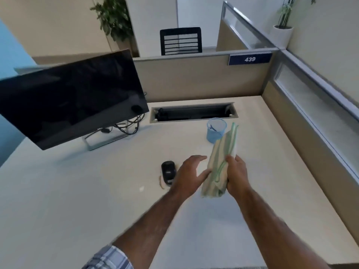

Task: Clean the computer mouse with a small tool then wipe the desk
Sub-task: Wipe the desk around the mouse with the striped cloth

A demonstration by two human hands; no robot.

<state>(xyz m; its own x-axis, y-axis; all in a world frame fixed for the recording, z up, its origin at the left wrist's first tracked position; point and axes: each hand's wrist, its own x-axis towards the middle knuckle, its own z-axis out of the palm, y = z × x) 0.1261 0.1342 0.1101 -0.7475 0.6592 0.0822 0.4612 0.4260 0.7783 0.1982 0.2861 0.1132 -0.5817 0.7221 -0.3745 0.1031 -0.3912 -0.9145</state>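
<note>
A black computer mouse (pixel 168 172) lies on the white desk (pixel 77 191), with a brownish smear just left of it. My right hand (pixel 237 174) grips a folded cream cloth with green stripes (pixel 220 164), held upright above the desk. My left hand (pixel 189 172) hovers between the mouse and the cloth, fingers spread and empty, its thumb close to the cloth's left side. A light blue mesh cup (pixel 216 129) behind the cloth holds a small dark tool.
A tilted black monitor (pixel 71 98) on a stand occupies the left, cables behind it. A cable slot (pixel 193 112) is cut into the desk at the back. Beige partition walls (pixel 200 78) close off the back and right. A small white speck (pixel 141 188) lies on the desk.
</note>
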